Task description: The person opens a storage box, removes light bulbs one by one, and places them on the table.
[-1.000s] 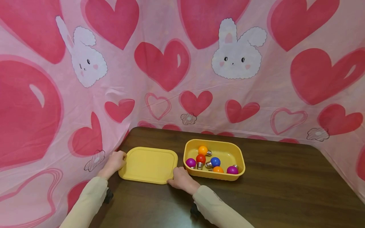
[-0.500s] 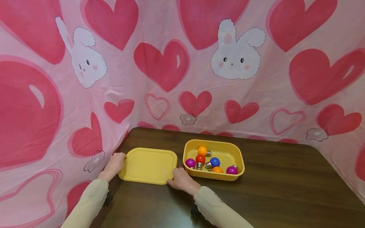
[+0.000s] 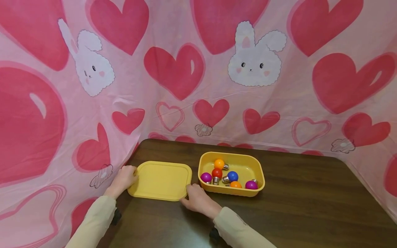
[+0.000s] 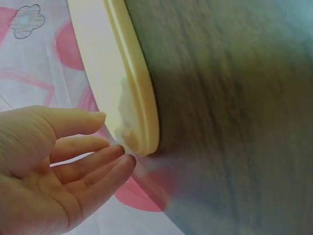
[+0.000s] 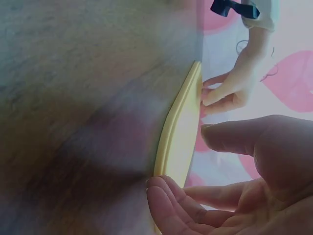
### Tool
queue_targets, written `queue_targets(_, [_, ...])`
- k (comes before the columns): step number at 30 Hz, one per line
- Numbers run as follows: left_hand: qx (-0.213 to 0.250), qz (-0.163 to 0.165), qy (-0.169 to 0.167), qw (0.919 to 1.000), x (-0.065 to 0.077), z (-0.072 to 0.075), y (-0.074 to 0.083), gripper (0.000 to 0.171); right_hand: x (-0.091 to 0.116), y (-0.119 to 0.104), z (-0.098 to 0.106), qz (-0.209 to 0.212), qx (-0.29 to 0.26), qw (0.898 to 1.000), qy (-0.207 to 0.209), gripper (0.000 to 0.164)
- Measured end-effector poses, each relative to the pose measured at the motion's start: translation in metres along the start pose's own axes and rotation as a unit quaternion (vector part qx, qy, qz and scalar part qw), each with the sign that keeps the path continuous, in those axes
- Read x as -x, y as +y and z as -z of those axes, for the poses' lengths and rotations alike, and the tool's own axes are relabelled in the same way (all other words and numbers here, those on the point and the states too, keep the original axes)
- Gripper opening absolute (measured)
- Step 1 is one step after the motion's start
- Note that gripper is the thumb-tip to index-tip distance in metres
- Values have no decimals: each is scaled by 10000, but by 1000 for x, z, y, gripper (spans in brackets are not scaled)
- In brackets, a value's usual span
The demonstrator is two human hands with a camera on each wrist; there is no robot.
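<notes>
A flat yellow lid (image 3: pixel 161 181) lies on the dark wooden table. At its left end is my left hand (image 3: pixel 124 179); in the left wrist view the fingers (image 4: pixel 98 171) are loosely bent, with their tips right at the lid's end and the thumb apart from them. My right hand (image 3: pixel 198 200) is at the lid's right end. There the fingertips (image 5: pixel 159 188) meet the lid's edge while the thumb (image 5: pixel 230 136) stands away from it. Neither hand grips the lid. Right of it stands a yellow box (image 3: pixel 262 179) without a cover.
Inside the box lie several colored bulbs with metal screw bases, among them a red bulb (image 3: pixel 217 173) and a blue bulb (image 3: pixel 232 176). A pink curtain (image 3: pixel 173 31) with hearts and rabbits hangs along the left and back of the table (image 3: pixel 297 206).
My right hand has eased slightly back toward the near side, its thumb coming away from the lid's corner. The left hand, lid and box keep their places.
</notes>
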State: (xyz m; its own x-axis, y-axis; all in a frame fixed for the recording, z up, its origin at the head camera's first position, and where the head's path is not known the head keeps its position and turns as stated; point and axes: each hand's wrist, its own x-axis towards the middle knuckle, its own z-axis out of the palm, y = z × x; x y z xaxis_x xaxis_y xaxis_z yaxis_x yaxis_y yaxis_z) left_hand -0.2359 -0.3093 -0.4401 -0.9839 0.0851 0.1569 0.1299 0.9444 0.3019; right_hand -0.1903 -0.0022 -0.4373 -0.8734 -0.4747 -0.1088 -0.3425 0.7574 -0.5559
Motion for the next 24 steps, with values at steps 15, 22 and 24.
queue_targets(15, [584, -606, 694, 9940, -10, -4, 44, 32, 19, 1, 14, 628, 13, 9971, 441, 37])
queue_targets(22, [866, -1109, 901, 9859, -10, -7, 71, 32, 32, 2, 26, 858, -57, 9933, 778, 33])
queue_targets(24, [929, -1233, 916, 9838, -9, -7, 79, 32, 35, 4, 31, 861, -58, 9925, 861, 32])
